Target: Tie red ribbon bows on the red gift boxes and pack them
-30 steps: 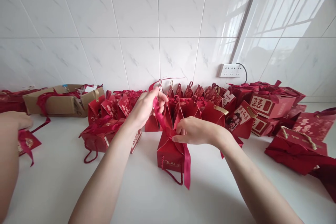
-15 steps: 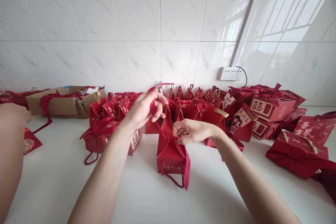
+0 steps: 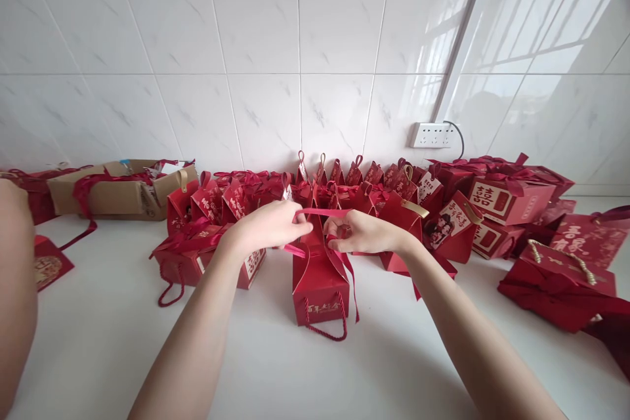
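Observation:
Straight in front of me a red gift box [image 3: 319, 282] stands upright on the white table, its twisted red cord handle [image 3: 327, 335] hanging down the near side. Above its top, a red ribbon [image 3: 322, 212] is stretched between my two hands. My left hand [image 3: 273, 223] pinches the ribbon on the left, palm turned down. On the right, my right hand [image 3: 361, 231] has its fingers curled closed around the ribbon, and a loose tail drops along the box's right side. The box's top flaps are partly hidden behind my hands.
Many red gift boxes stand behind, with a stack of boxes [image 3: 514, 200] at right and a box with a beaded handle [image 3: 561, 289]. A cardboard box [image 3: 108, 193] holding ribbon sits at left. Another person's arm [image 3: 14, 295] reaches in at far left. A power strip [image 3: 433, 136] is on the wall.
My left hand has come down and turned over, and my right hand has risen slightly. The ribbon is now drawn across between them. The other person's arm has shifted a little left.

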`<state>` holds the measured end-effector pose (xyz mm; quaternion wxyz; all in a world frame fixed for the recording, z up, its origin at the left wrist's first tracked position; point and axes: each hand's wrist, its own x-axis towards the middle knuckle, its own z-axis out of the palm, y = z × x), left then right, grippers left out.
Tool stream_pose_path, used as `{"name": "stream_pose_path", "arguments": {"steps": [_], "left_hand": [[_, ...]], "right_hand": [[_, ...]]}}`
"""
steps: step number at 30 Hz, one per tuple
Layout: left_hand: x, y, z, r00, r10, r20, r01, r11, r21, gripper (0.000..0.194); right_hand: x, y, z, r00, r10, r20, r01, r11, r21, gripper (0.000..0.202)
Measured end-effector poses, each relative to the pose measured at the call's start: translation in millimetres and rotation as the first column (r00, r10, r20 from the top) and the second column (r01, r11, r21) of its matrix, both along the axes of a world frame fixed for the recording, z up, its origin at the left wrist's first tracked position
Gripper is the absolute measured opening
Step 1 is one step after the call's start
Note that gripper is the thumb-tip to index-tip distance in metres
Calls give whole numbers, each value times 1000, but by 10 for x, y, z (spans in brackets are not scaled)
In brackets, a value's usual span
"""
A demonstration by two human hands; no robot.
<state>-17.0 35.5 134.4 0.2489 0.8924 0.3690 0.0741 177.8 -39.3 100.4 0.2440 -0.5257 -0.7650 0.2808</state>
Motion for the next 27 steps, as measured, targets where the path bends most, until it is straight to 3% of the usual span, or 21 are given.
{"name": "stream_pose_path", "arguments": {"steps": [6,10,14,18,21,23,25,27], "left_hand": [[26,25,-15,956,-46,-289,42,999,-19,14],[47,1,-13,947,-78,-312,70,997,-35,18],[58,-1,-27,941,-80,-329,69,997,-45,16],[67,9,-42,942,-89,-325,71,995,-67,12],[75,7,-46,939,-82,-334,64,996,-65,14],[80,2,-44,939,-72,-337,57,997,-52,15],[82,-5,-40,935,-71,-347,60,997,-42,14],[81,-10,-36,930,-73,-361,67,997,-31,16]], "right_hand": [[-25,-1,-26,954,-211,211,199,977,78,17],[-138,-69,22,860,-379,341,344,925,163,33],[-221,-128,76,756,-550,354,498,835,235,32],[-192,-99,56,746,-636,197,584,767,266,25],[-142,-33,26,780,-619,92,580,771,264,15],[-109,16,12,812,-577,-87,581,786,212,6],[-80,55,3,780,-534,-326,592,798,110,4],[-58,76,4,696,-517,-498,610,791,31,7]]}}
